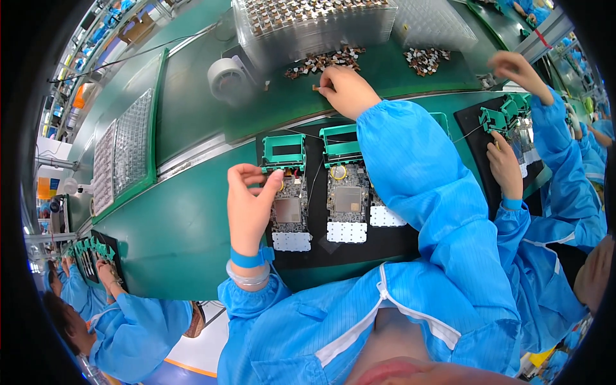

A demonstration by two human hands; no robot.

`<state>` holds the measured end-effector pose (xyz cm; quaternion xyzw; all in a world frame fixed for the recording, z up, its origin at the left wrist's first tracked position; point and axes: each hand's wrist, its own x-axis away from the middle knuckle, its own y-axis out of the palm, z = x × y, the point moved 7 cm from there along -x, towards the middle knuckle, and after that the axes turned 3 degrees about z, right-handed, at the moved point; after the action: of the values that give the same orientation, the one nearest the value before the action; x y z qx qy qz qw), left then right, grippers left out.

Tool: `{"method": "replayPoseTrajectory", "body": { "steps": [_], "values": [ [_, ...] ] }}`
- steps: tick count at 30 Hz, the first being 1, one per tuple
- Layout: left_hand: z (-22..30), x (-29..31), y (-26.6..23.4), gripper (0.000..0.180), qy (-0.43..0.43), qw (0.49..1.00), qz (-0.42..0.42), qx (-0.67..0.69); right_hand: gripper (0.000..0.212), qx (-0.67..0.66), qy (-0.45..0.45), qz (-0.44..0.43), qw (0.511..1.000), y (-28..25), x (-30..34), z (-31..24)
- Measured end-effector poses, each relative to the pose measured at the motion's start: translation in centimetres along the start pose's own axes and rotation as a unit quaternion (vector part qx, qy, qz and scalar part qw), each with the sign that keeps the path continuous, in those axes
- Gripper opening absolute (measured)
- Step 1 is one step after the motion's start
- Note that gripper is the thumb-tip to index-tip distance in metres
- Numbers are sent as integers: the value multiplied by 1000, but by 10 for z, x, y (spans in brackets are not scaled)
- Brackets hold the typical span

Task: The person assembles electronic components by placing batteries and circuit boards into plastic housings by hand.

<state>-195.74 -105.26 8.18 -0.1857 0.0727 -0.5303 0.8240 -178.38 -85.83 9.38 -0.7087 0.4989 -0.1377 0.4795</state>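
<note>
My right hand (347,92) reaches to the far side of the bench and pinches a small orange-brown flex piece (316,88) beside a loose pile of similar small parts (326,61). My left hand (251,204) is at the upper left of a circuit board (290,208), fingers curled and thumb over its top edge. What lies between those fingers is hidden. A green frame (284,153) adjoins that board's far end. A second board (348,197) with its own green frame (341,145) lies to the right. A third board (387,216) is partly covered by my right sleeve.
The boards lie on a black mat (321,255). Behind are a clear tray stack (317,32), a white tape roll (227,78) and a second parts pile (427,61). Clear trays (122,154) stand at left. A co-worker's hand (505,165) works close at right.
</note>
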Motion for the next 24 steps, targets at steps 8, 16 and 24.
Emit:
{"method": "replayPoseTrajectory", "body": {
  "steps": [8,16,24],
  "values": [
    [40,-74,-34,72,157,980,113,-45,12,-49,20,-12,999,-5,1,0],
    [42,-150,-21,89,275,917,282,-69,17,-26,-13,-1,1000,-1,1,-3],
    [29,-166,-17,74,222,942,250,39,32,24,-142,4,990,6,-16,-69]
  ]
}}
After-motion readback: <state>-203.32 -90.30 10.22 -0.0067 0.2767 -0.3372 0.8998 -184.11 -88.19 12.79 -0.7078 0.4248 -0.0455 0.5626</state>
